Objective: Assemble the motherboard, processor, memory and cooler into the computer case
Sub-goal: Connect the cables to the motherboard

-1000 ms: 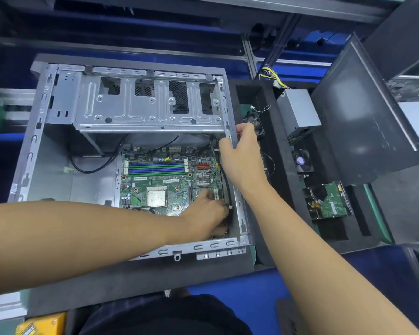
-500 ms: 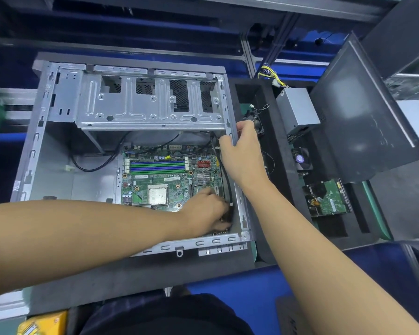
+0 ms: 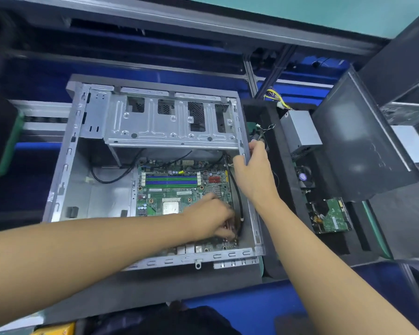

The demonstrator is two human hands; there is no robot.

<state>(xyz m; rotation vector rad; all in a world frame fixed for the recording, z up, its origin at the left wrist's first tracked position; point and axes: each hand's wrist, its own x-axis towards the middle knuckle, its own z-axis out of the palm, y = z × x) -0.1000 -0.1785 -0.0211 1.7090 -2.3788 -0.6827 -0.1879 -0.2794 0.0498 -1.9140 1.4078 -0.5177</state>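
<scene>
Right hand (image 3: pixel 254 172) grips case (image 3: pixel 82 180) rim; left hand (image 3: pixel 211 218) curled on motherboard (image 3: pixel 155 197) corner, hold unclear. Cable (image 3: pixel 237 197) between them could snag and shift board.

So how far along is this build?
Done: motherboard sits in the case, processor in its socket. In hand: left hand works at the board's near corner; right hand holds the case wall. Left: memory slots look empty, cooler lies outside in the tray.

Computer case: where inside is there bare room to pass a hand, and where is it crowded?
Free: the metal floor between motherboard, drive cage and left wall of the computer case. Crowded: the right strip, with black cable, left hand and right hand.
</scene>
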